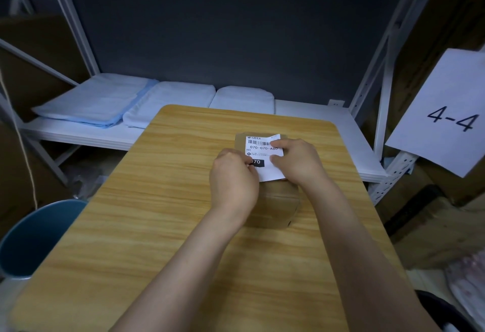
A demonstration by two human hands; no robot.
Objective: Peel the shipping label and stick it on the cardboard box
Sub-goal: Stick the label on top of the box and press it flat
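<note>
Two hands (233,174), one shipping label (265,147), one cardboard box (280,200), three folded cloths (89,103), one bin (34,237)

Rectangular paper shipping label (265,151): white, black barcode stripes, black digits, one solid black block with white numerals.
Small cardboard box (279,200): plain tan-brown.
Wooden table top (162,200): light yellow-tan, darker horizontal grain streaks.
Round plastic bin (36,237): teal-blue.
Folded cloth pads (89,103): pale blue, one with a deeper blue edge.
Paper sheet sign (443,113): white, black "4-4".
</note>
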